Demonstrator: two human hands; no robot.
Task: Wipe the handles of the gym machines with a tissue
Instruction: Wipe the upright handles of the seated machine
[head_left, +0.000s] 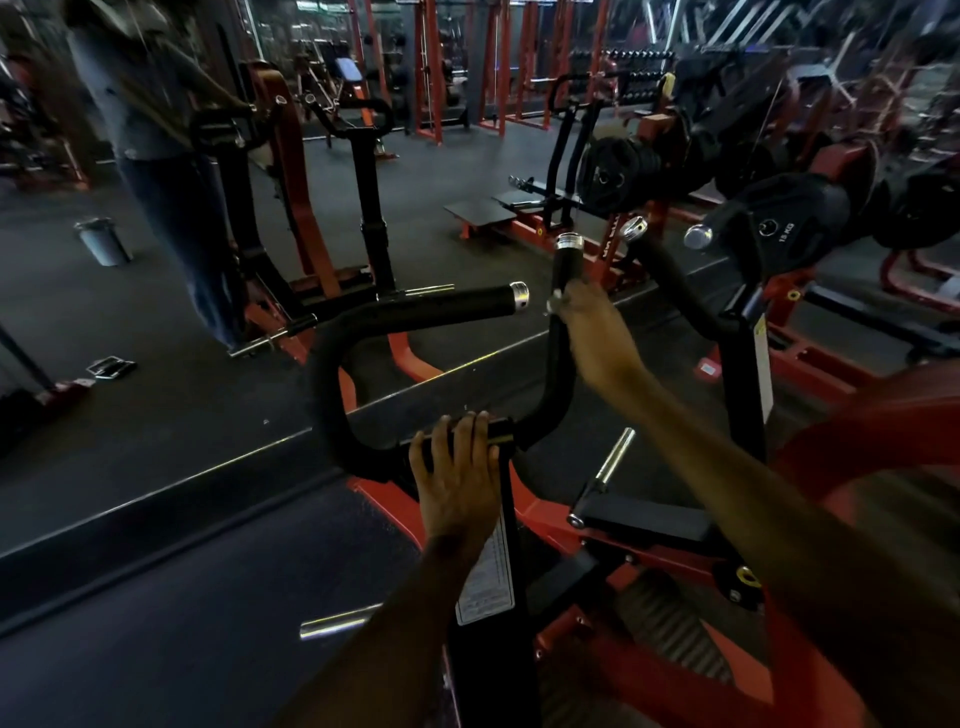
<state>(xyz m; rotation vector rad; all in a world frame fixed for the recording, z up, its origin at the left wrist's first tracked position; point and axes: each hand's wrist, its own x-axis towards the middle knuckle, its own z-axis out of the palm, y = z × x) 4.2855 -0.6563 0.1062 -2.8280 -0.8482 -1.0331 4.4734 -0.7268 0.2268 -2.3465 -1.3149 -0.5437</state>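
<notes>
A black curved handlebar (332, 395) rises from a red and black gym machine in front of me. Its left grip (457, 304) lies level and ends in a chrome cap. Its right grip (567, 262) stands upright with a chrome cap on top. My right hand (597, 338) grips the upright right grip just below its top, and a small pale bit of tissue (555, 299) shows at the fingers. My left hand (457, 478) holds the centre bar where the handlebar meets the post, fingers curled over it.
A wall mirror (156, 312) stands just beyond the machine, showing a reflected person and machine. Weight plates (779, 228) hang on pegs to the right, beside another black handle (665, 265). A red frame arm (857, 415) crosses the right. Dark rubber floor (182, 597) lies at lower left.
</notes>
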